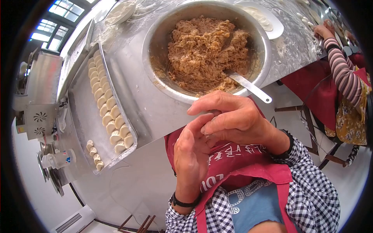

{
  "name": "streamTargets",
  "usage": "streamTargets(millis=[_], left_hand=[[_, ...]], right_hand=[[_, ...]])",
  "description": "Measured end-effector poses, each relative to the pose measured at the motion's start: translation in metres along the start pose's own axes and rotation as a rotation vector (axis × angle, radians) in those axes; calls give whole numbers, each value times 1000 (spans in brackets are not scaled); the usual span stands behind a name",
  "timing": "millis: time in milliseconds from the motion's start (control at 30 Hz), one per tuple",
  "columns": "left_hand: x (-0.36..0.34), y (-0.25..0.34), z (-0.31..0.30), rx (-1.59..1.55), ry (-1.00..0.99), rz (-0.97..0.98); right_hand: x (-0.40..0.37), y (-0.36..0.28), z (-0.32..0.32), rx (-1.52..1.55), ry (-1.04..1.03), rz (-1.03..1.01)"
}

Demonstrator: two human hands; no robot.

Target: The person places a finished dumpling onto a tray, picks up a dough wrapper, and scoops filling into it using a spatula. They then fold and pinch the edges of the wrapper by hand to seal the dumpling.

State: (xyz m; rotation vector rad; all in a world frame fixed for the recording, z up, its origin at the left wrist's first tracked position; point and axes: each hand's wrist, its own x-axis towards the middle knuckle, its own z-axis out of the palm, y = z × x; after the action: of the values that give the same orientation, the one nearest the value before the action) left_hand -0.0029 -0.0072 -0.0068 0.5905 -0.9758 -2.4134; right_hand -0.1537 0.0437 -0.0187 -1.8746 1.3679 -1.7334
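Note:
Just in front of the bowl, my left hand (189,155) and my right hand (237,119) are cupped together, fingers curled in and touching. Whatever lies between them, if anything, is hidden by the fingers. Beyond my hands stands a large metal bowl (149,58) of brown minced filling (206,50). A flat metal spatula (250,87) is stuck in the filling, its handle resting over the bowl's near right rim. On the left, a metal tray (83,112) carries rows of folded dumplings (110,103), with several smaller ones (93,153) in its near corner.
A white dish of flour (120,13) stands at the far left, and a white plate (274,25) lies behind the bowl. The metal table (151,120) is dusted with flour. At right a co-worker's hand (324,31) is over the table, near a wooden stool (311,136).

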Motion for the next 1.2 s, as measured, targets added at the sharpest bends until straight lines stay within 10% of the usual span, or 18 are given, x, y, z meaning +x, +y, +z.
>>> streamTargets(millis=[1200], left_hand=[[3, 0, -4, -168, 41, -12]], right_hand=[[1, -11, 8, -61, 96, 63]])
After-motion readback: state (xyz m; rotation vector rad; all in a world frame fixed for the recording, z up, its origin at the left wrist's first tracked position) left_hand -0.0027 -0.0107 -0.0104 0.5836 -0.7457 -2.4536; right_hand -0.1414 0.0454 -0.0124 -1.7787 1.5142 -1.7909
